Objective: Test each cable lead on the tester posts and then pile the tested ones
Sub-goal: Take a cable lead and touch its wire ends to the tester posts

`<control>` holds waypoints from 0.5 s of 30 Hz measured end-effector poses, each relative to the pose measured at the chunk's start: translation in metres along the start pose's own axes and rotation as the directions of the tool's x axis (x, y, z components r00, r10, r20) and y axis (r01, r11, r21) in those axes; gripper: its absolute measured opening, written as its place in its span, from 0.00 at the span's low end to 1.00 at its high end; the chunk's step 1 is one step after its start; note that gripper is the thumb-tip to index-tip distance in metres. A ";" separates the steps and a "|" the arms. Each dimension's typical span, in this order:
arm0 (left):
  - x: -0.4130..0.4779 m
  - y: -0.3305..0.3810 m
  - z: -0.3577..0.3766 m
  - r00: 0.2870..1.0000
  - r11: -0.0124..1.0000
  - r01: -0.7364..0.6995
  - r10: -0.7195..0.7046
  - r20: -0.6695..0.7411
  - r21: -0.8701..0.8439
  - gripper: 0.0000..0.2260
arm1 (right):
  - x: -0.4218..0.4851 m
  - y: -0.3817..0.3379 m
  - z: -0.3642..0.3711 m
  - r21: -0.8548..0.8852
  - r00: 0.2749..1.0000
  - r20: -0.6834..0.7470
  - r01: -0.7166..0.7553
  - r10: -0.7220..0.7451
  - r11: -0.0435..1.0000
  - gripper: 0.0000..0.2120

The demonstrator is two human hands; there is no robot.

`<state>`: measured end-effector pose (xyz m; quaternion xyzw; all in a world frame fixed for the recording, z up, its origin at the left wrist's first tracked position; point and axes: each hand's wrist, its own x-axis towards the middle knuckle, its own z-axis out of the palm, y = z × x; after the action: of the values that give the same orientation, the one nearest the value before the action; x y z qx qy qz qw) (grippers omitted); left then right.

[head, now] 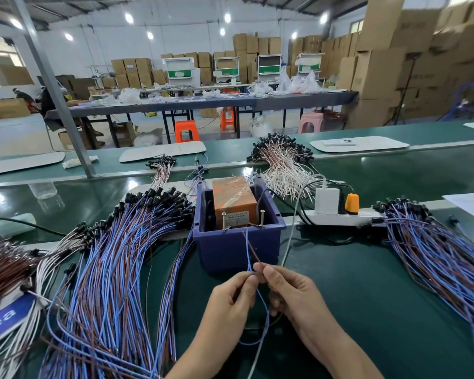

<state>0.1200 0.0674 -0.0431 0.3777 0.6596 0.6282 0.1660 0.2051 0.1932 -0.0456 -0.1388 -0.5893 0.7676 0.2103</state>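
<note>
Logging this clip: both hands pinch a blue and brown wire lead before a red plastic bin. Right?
No: the head view shows the plastic bin is dark blue, not red. The left hand and right hand do pinch the wire lead.

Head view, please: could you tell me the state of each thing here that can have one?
tester posts, upright, nothing touching them
cable lead, held up, ends between the posts, touching neither
left hand, pinching the lead's blue wire
right hand, pinching its brown wire
white charger, plugged into the power strip
</note>
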 end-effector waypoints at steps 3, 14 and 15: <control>-0.001 -0.003 0.000 1.000 0.998 -0.003 0.004 -0.015 0.063 0.07 | -0.003 0.000 0.002 -0.045 1.000 -0.004 0.027 -0.027 0.999 0.17; -0.005 -0.004 0.004 0.997 0.985 0.018 -0.006 -0.071 0.172 0.10 | -0.011 -0.009 0.008 -0.141 0.994 -0.040 0.093 -0.099 0.986 0.07; -0.005 -0.004 0.004 0.997 0.984 0.000 0.014 -0.081 0.179 0.11 | -0.011 -0.010 0.006 -0.114 0.992 -0.088 0.084 -0.094 0.990 0.08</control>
<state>0.1252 0.0668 -0.0485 0.3675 0.7184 0.5818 0.1021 0.2133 0.1852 -0.0346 -0.1595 -0.6258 0.7165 0.2638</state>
